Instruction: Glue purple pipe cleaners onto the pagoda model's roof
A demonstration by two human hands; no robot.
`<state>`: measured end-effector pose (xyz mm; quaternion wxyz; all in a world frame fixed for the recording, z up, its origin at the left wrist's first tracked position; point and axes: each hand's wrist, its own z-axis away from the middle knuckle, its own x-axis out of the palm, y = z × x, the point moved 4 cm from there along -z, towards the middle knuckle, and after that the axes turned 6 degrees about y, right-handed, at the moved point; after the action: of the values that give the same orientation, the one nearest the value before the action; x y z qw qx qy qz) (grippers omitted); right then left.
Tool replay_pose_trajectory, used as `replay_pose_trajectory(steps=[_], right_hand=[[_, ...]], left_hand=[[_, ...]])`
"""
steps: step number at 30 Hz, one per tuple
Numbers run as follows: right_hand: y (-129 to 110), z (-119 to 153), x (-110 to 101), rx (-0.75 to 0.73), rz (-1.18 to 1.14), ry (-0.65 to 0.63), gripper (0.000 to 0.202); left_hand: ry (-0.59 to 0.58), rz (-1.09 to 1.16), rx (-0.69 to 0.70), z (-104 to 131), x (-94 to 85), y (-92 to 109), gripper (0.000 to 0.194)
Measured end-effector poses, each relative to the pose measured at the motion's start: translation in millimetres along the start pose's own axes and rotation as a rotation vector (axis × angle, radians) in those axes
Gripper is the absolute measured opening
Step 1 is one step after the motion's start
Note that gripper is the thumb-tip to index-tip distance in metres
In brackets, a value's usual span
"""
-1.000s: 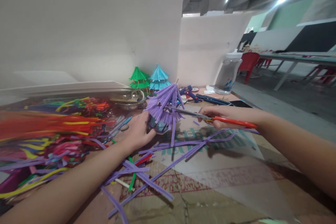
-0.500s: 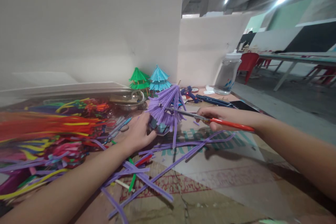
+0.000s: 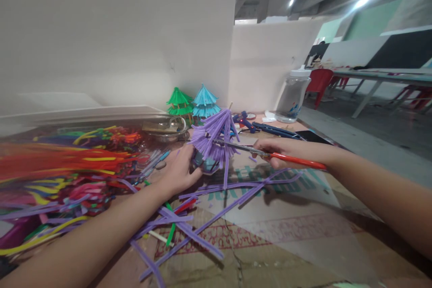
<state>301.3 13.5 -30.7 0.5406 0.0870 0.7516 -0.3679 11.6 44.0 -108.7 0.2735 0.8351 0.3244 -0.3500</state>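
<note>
A purple tiered model (image 3: pixel 216 130) made of fuzzy pipe cleaner pieces stands tilted at the centre, with one long purple strand hanging from its lower tier. My left hand (image 3: pixel 182 171) grips the model's lower left side, its fingertips partly hidden behind it. In my right hand (image 3: pixel 270 146) is a pair of scissors (image 3: pixel 299 160) with red handles. Their blades point left and lie among the strands of the lower tier. Loose purple pipe cleaners (image 3: pixel 195 234) are scattered below, across a cardboard-covered tabletop (image 3: pixel 270 256).
Green (image 3: pixel 178 101) and blue (image 3: pixel 205 101) tiered models stand behind. A glue gun (image 3: pixel 246 121), a dark long-handled tool (image 3: pixel 275 129) and a clear bottle (image 3: pixel 292 94) are at the back right. Bundles of coloured pipe cleaners (image 3: pixel 67 159) fill the left. White boards (image 3: pixel 118 49) rise behind.
</note>
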Motion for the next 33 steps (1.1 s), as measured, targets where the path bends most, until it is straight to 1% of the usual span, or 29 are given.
replay_pose_trajectory(steps=[4,6,12,14,19,23,33], right_hand=[[3,3,1,0.008,-0.052,-0.052,0.046],[2,3,1,0.026,-0.059,-0.057,0.045],[-2,1,1,0.023,-0.019,-0.012,0.057],[0,0,3,0.027,-0.024,0.001,0.056],[7,-1,5,0.016,-0.030,0.030,0.047],[12,0,6,0.030,-0.015,0.026,0.044],[12,-1,8,0.050,-0.033,0.044,0.050]], left_hand=[[-0.005,0.003,-0.002,1,-0.1,0,0.019],[-0.002,0.012,-0.004,0,0.3,-1,0.020],[0.007,0.031,0.001,0,-0.5,-1,0.022],[0.009,0.019,-0.005,1,-1.0,0,0.021],[0.002,-0.001,0.005,1,-0.9,0,0.019],[-0.004,-0.029,0.000,1,0.1,0,0.017],[-0.015,0.009,0.012,2,1.9,-2,0.018]])
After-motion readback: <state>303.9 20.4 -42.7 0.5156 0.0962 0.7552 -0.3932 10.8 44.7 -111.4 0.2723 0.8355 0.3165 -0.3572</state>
